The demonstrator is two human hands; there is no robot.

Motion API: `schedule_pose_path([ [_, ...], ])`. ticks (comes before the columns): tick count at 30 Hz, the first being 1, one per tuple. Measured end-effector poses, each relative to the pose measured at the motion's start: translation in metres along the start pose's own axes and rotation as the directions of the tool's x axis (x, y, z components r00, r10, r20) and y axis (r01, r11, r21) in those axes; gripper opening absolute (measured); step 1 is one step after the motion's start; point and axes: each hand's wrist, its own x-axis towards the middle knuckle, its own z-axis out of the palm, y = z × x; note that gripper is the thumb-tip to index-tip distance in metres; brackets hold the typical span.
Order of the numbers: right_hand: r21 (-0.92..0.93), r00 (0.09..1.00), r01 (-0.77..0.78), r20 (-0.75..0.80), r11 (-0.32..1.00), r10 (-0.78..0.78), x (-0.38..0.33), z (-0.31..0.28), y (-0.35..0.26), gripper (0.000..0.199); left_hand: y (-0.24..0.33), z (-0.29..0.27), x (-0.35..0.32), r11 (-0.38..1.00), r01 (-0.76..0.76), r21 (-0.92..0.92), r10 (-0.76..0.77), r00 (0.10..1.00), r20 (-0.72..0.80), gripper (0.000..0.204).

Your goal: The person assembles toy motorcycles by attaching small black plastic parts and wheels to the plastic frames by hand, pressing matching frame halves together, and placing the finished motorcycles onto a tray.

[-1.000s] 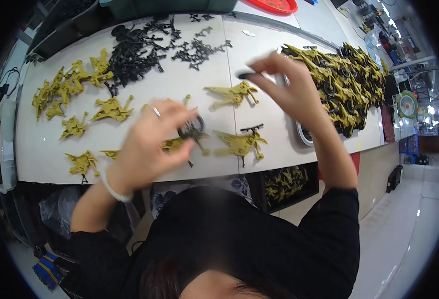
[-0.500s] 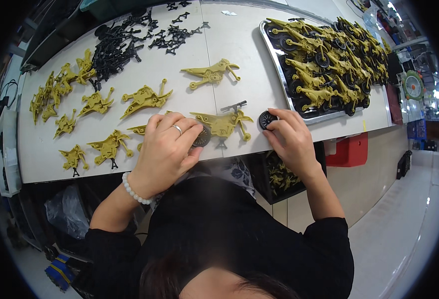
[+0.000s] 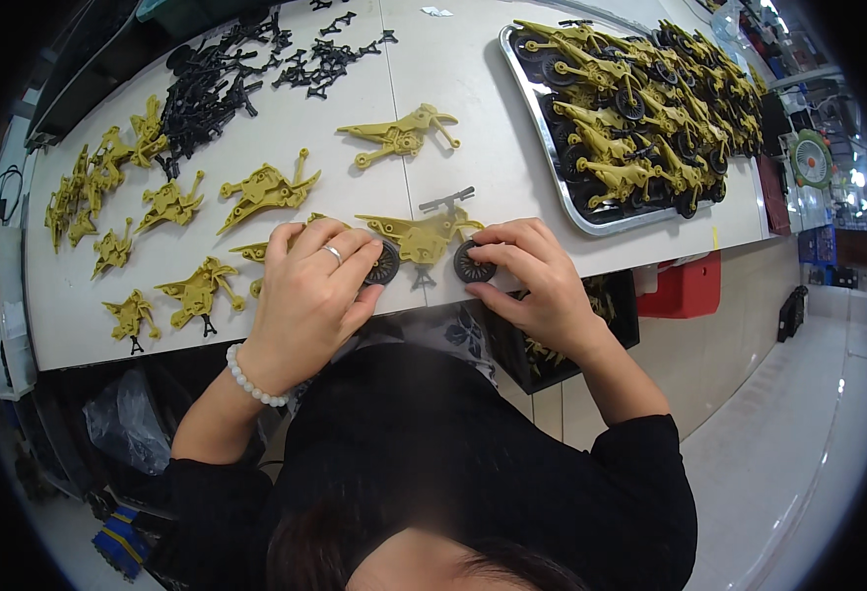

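Near the table's front edge lies a yellow toy motorcycle body [image 3: 417, 239], with a black handlebar [image 3: 447, 200] at its upper side and a small dark stand piece [image 3: 423, 280] below it. My left hand [image 3: 317, 281] has its fingers closed on a black spoked wheel [image 3: 385, 264] at the body's left end. At the other end, my right hand [image 3: 535, 279] pinches a second black wheel [image 3: 467, 264] by its rim, against or just over the fork. Whether either wheel is seated is hidden by my fingers. Another yellow body [image 3: 300, 236] is partly covered by my left hand.
Several yellow body halves [image 3: 268, 190] lie on the left and middle of the table [image 3: 483, 148]. Small black parts [image 3: 217, 94] are heaped at the back left. A metal tray [image 3: 591, 225] of motorcycles with wheels stands at the right. Below the edge are a black bin [image 3: 616, 295] and red bin [image 3: 685, 288].
My right hand has moved left with its wheel, from beside the motorcycle body to its fork end. My left hand stays at the other end with its wheel.
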Motion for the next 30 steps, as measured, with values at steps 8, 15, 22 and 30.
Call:
schedule_pose_path([
  [8, -0.084, 0.997, 0.041, -0.062, 0.996, -0.046, 0.005, -0.001, -0.012, 0.037, 0.002, 0.0, -0.001, 0.999, 0.016, 0.031, -0.016, 1.0, -0.008, 0.035],
  [15, -0.192, 0.986, 0.164, -0.007, 0.968, -0.168, 0.014, 0.017, -0.025, 0.035, 0.01, -0.004, -0.001, 0.998, 0.025, 0.053, -0.023, 0.999, -0.038, 0.038],
  [22, -0.297, 0.991, 0.135, 0.03, 0.945, -0.132, 0.004, 0.029, -0.036, 0.037, 0.015, 0.007, 0.007, 0.995, -0.045, 0.089, 0.043, 0.999, 0.025, 0.041],
  [30, -0.376, 0.974, 0.198, -0.028, 0.905, -0.224, -0.012, 0.032, -0.026, 0.027, 0.025, 0.028, 0.01, 0.982, -0.062, 0.178, 0.063, 0.998, 0.005, 0.037],
])
